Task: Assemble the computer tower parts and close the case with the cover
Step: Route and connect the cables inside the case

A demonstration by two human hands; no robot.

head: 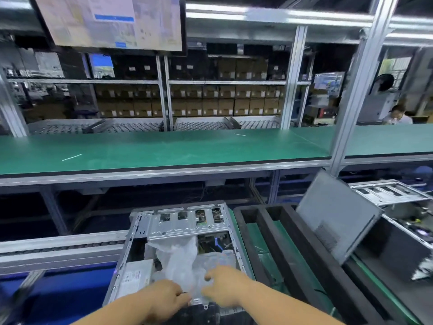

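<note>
A factory line fills the view: a long green bench (164,148) runs across the middle under aluminium framing, with shelves of brown boxes (225,99) behind it and a monitor (110,22) hanging above. The bench top is broad and open.

Below the bench's near edge lies the open case (178,249), on its side on the conveyor (58,247), with its drive cage (187,221) along the far edge and a power supply (136,275) by its left wall. A clear plastic bag (182,256) lies crumpled in the middle of the case.

Both hands reach in over the case's near edge. The left hand (164,299) has its fingers curled and pinches the bag's lower edge. The right hand (225,285) also grips the bag, fingers bent into the plastic, thumb out to the left.

Right of the case sits a black foam tray (276,235), just beside the case's right wall. The grey cover (337,216) leans tilted on the tray's far right edge. Past the cover lies a second case (389,191).
</note>
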